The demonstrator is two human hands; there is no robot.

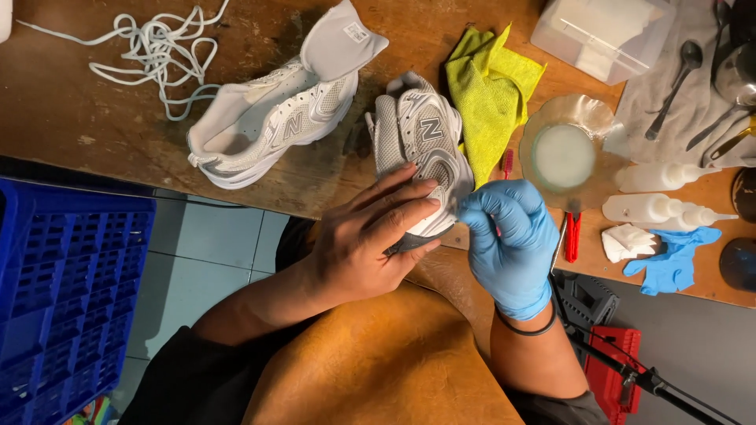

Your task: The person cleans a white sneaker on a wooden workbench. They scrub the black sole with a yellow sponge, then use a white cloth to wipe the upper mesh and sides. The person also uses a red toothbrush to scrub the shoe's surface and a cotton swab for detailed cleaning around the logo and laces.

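Shoe (421, 138): clasped by bare left hand (370, 236); gloved right hand (508, 236) pinches its heel edge; yellow cloth (488, 94) just right.

The left hand (370, 244) was bare, its nails short and plain. The right hand (510, 240) wore a thin blue glove, wrinkled at the knuckles and ending just past the wrist. A dark band circled the forearm right behind the glove's cuff. Both forearms were uncovered; dark sleeves began near the elbows.
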